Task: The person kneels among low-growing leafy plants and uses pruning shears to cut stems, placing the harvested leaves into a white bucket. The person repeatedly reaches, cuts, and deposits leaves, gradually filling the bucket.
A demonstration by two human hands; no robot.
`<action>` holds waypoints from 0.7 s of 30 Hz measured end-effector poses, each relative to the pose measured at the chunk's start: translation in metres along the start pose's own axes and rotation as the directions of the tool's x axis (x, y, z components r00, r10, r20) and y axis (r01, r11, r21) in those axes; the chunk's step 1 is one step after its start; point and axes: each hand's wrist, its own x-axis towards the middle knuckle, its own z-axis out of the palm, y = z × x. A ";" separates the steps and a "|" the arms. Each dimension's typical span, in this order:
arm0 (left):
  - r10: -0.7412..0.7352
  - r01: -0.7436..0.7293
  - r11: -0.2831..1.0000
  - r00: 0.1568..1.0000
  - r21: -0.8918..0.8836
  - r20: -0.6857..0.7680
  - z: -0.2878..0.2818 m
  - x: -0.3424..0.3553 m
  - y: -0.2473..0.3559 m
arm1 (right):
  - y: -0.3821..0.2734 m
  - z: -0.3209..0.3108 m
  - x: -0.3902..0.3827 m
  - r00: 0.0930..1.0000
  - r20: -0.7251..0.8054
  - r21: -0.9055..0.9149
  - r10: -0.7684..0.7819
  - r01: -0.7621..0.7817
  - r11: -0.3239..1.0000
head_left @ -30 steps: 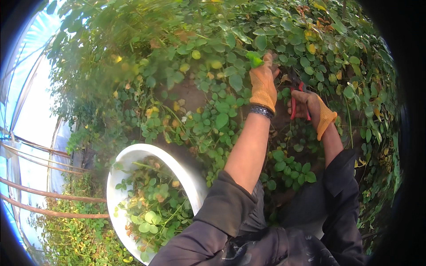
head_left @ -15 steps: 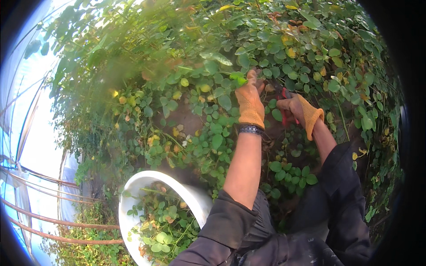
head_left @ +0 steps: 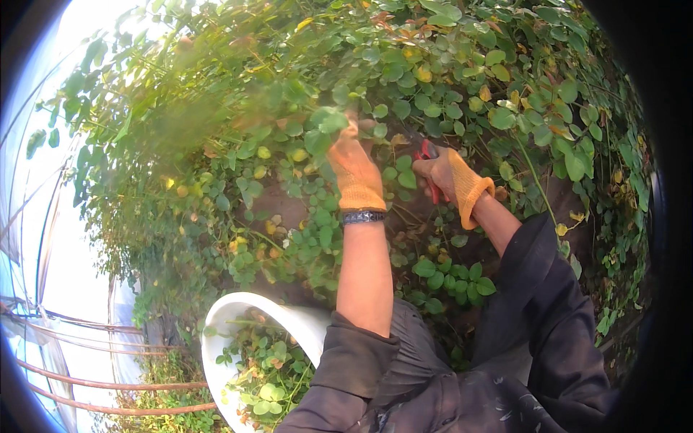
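Note:
My left hand [head_left: 356, 169], in an orange knit glove with bare fingertips, reaches into the foliage. Its fingers are closed by a leafy stem [head_left: 325, 128], which seems to be in their grip; leaves and motion blur partly hide them. To its right, my right hand [head_left: 453, 179] wears a matching glove and is closed around red-handled pruning shears [head_left: 435, 189]. The dark blades point up and left toward the stems between my hands, and leaves partly cover their tips.
Dense green bushes [head_left: 433, 72] with some yellow leaves fill the space ahead. A white bucket [head_left: 307, 326] of cut leafy stems stands at my lower left. Beyond it run brown horizontal poles [head_left: 137, 386] and pale plastic sheeting [head_left: 90, 303]. Brown soil [head_left: 278, 206] shows between plants.
My left hand has moved left, away from the shears, with leaves beside its fingers. The whole view has shifted a little, and my right hand still holds the shears.

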 end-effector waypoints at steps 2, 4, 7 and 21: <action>0.420 -0.451 0.814 0.892 0.366 0.166 -0.004 -0.002 0.007 | 0.001 -0.002 -0.011 0.999 0.014 0.057 -0.039 0.038 0.998; 0.532 -0.654 0.423 0.740 0.627 0.411 -0.006 -0.007 0.016 | 0.001 -0.007 -0.019 0.997 -0.001 0.220 -0.073 0.071 0.973; 0.346 -0.402 0.905 0.884 0.135 0.316 0.007 -0.017 0.026 | 0.000 -0.015 -0.021 0.994 -0.028 0.503 -0.108 0.107 0.858; 0.168 -0.161 0.985 0.868 -0.056 0.468 0.039 -0.042 0.026 | -0.004 -0.057 0.004 0.994 0.095 0.619 -0.055 -0.016 0.786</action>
